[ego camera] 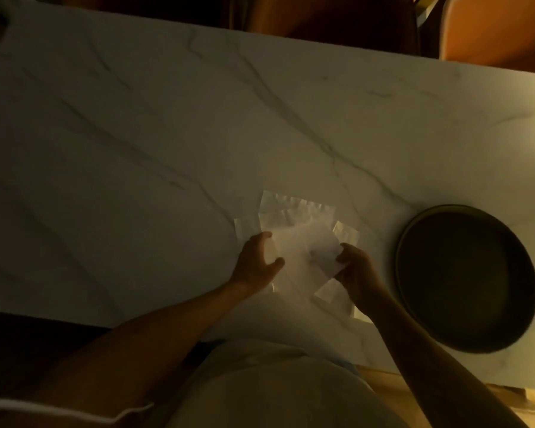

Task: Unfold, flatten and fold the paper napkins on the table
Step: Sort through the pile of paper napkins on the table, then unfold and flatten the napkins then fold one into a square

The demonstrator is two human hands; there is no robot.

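Several white paper napkins (297,211) lie in a loose overlapping pile on the marble table (136,134), near its front edge. One napkin (303,247) lies on top of the pile between my hands. My left hand (257,262) rests on its left edge with fingers curved and thumb spread. My right hand (354,268) pinches its right corner, which is lifted and bent upward. The light is dim, so the napkins' edges are hard to separate.
A round dark tray (414,230) with a low rim sits on the table to the right of the napkins, close to my right forearm. Orange-brown chairs (491,29) stand beyond the far edge. My torso is against the near edge.
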